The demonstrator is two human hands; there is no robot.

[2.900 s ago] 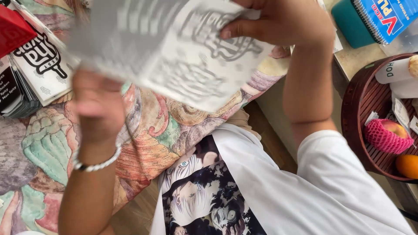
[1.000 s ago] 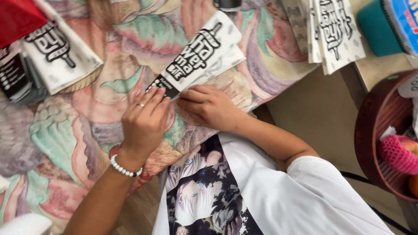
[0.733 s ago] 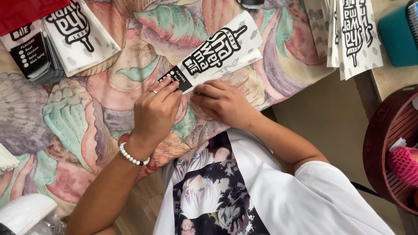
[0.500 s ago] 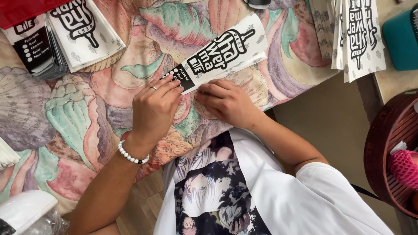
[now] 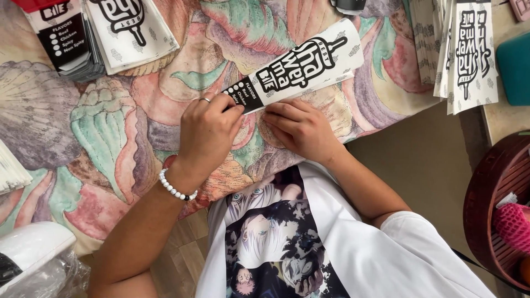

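Both hands have drawn closer since the earlier frame, pressing the sleeve's near edge.
Left hand (image 5: 208,132) and right hand (image 5: 298,128) lie flat, clasping nothing, on the long white-and-black printed paper sleeve (image 5: 295,66) atop the pastel patterned cloth (image 5: 110,127); keep fingertip pressure even along the fold.

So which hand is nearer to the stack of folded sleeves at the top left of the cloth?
Left. The left hand lies closer to the stack, below and right of it; the right hand sits farther right.
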